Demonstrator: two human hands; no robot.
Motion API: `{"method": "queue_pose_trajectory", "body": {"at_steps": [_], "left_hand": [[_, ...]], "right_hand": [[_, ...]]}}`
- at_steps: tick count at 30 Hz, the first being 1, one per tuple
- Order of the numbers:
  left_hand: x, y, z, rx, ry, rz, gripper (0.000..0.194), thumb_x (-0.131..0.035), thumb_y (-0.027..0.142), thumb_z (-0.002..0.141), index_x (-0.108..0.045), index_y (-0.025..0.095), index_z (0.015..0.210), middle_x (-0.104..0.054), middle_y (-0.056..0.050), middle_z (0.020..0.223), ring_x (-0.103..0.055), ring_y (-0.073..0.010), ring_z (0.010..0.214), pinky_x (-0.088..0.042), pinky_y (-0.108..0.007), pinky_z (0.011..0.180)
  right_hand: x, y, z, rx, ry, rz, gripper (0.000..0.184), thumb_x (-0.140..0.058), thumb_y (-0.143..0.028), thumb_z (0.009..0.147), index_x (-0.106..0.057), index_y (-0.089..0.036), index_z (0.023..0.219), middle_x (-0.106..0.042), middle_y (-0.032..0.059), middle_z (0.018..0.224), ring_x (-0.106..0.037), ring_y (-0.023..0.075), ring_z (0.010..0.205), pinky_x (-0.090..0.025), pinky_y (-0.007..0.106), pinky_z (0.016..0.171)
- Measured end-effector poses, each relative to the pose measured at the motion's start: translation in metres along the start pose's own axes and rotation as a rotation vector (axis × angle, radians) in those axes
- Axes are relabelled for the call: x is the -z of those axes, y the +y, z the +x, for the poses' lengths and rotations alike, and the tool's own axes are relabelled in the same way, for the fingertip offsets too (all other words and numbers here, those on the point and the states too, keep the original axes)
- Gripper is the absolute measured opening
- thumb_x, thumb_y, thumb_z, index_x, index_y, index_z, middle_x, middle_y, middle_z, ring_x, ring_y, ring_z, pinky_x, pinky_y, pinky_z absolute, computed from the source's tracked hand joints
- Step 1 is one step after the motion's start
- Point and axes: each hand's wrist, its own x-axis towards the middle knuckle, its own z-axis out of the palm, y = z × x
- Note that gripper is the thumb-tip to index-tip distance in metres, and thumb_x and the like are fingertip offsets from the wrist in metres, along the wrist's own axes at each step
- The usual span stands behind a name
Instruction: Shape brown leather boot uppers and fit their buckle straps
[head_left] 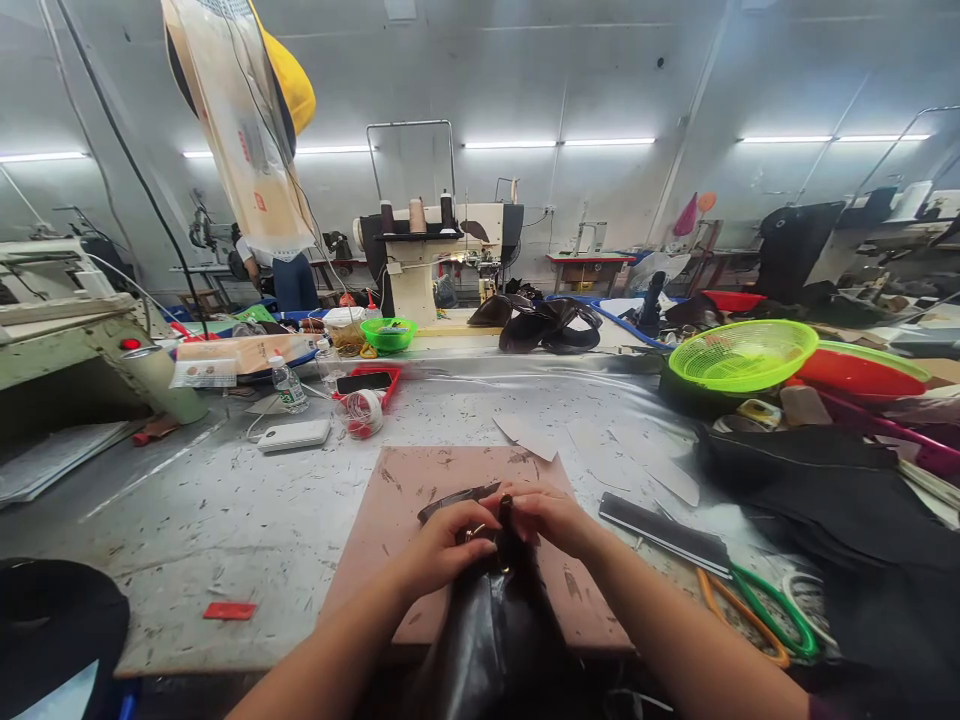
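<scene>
A glossy dark leather piece hangs over the front edge of the table and lies partly on a pinkish-brown board. My left hand is closed on the leather, thumb and fingers pinching it near its upper end. Just to the right, my right hand bends its fingers round a small raised dark part of the same leather. Both hands are close together, almost touching. What lies between the fingertips is partly hidden.
Scissors with green and orange handles lie at right beside black material. A white power bank, a bottle and a red tray stand at left. Green baskets sit at back right. A sewing machine stands behind.
</scene>
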Motion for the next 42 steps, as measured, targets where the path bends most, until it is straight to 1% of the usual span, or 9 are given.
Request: {"method": "queue_pose_trajectory", "body": {"at_steps": [4, 7, 11, 14, 18, 24, 29, 34, 42], "left_hand": [[0.0, -0.003, -0.002, 0.022, 0.026, 0.013, 0.018, -0.058, 0.033, 0.075, -0.059, 0.018, 0.083, -0.062, -0.003, 0.084, -0.054, -0.018, 0.082, -0.04, -0.031, 0.077], [-0.001, -0.002, -0.002, 0.03, 0.022, 0.025, 0.022, -0.058, 0.037, 0.074, -0.06, 0.018, 0.084, -0.06, -0.002, 0.079, -0.052, -0.0162, 0.075, -0.04, -0.029, 0.073], [-0.002, -0.001, -0.001, 0.057, 0.008, 0.014, 0.025, -0.058, 0.04, 0.074, -0.061, 0.017, 0.083, -0.059, -0.002, 0.077, -0.05, -0.0156, 0.073, -0.039, -0.027, 0.071], [-0.001, -0.001, -0.002, 0.066, 0.02, -0.009, 0.029, -0.058, 0.043, 0.073, -0.061, 0.016, 0.082, -0.057, -0.002, 0.075, -0.049, -0.0154, 0.071, -0.039, -0.027, 0.069], [-0.001, -0.002, -0.003, 0.067, 0.027, -0.058, 0.029, -0.059, 0.044, 0.072, -0.06, 0.016, 0.082, -0.059, -0.003, 0.082, -0.051, -0.0172, 0.078, -0.039, -0.029, 0.074], [-0.002, -0.002, -0.005, 0.042, 0.028, -0.021, 0.028, -0.059, 0.043, 0.073, -0.061, 0.017, 0.085, -0.059, -0.002, 0.077, -0.05, -0.016, 0.074, -0.038, -0.028, 0.07], [-0.002, -0.002, -0.005, 0.038, 0.021, -0.011, 0.029, -0.059, 0.044, 0.074, -0.061, 0.017, 0.084, -0.059, -0.003, 0.077, -0.05, -0.0154, 0.072, -0.038, -0.027, 0.069], [-0.003, -0.004, -0.004, 0.018, 0.003, 0.016, 0.027, -0.06, 0.041, 0.073, -0.061, 0.016, 0.085, -0.058, -0.003, 0.077, -0.05, -0.0157, 0.072, -0.037, -0.028, 0.069], [-0.005, 0.0, -0.004, 0.054, 0.036, 0.027, 0.017, -0.063, 0.03, 0.069, -0.06, 0.017, 0.08, -0.058, -0.002, 0.075, -0.049, -0.0143, 0.069, -0.038, -0.026, 0.066]], "right_hand": [[-0.002, -0.005, 0.001, -0.016, -0.01, -0.183, 0.028, -0.053, -0.038, 0.075, -0.065, -0.017, 0.089, -0.049, -0.0007, 0.065, -0.044, 0.008, 0.047, -0.034, 0.021, 0.043], [-0.011, -0.01, 0.003, 0.109, 0.168, -0.366, 0.019, -0.055, -0.034, 0.075, -0.063, -0.018, 0.082, -0.054, 0.0003, 0.07, -0.044, 0.0076, 0.049, -0.035, 0.022, 0.046], [-0.019, -0.01, 0.007, 0.091, 0.311, -0.148, 0.023, -0.048, -0.04, 0.078, -0.055, -0.018, 0.078, -0.057, -0.0003, 0.068, -0.036, 0.0048, 0.039, -0.027, 0.019, 0.038], [-0.015, -0.009, 0.007, 0.041, 0.193, 0.139, 0.028, -0.048, -0.041, 0.073, -0.057, -0.015, 0.077, -0.056, 0.0004, 0.064, -0.037, 0.0047, 0.039, -0.023, 0.019, 0.036], [-0.004, -0.01, 0.005, -0.035, -0.065, 0.359, 0.031, -0.049, -0.039, 0.063, -0.061, -0.011, 0.07, -0.056, 0.0043, 0.067, -0.044, 0.0087, 0.046, -0.031, 0.022, 0.038], [0.004, -0.024, -0.002, -0.092, -0.045, 0.044, 0.023, -0.068, -0.028, 0.063, -0.057, -0.016, 0.079, -0.058, -0.002, 0.07, -0.045, 0.0051, 0.048, -0.033, 0.018, 0.043], [0.006, -0.033, -0.004, -0.123, -0.122, -0.167, 0.011, -0.062, -0.021, 0.065, -0.054, -0.016, 0.069, -0.063, 0.0005, 0.07, -0.057, 0.0128, 0.068, -0.042, 0.026, 0.063], [-0.006, -0.034, -0.004, -0.125, -0.019, -0.37, 0.014, -0.047, -0.006, 0.06, -0.052, -0.018, 0.067, -0.061, -0.0021, 0.065, -0.054, 0.011, 0.06, -0.04, 0.022, 0.055], [-0.018, -0.036, -0.004, -0.071, 0.087, -0.694, 0.013, -0.047, -0.006, 0.058, -0.05, -0.018, 0.061, -0.053, -0.0041, 0.056, -0.043, 0.0084, 0.051, -0.031, 0.019, 0.046]]}}
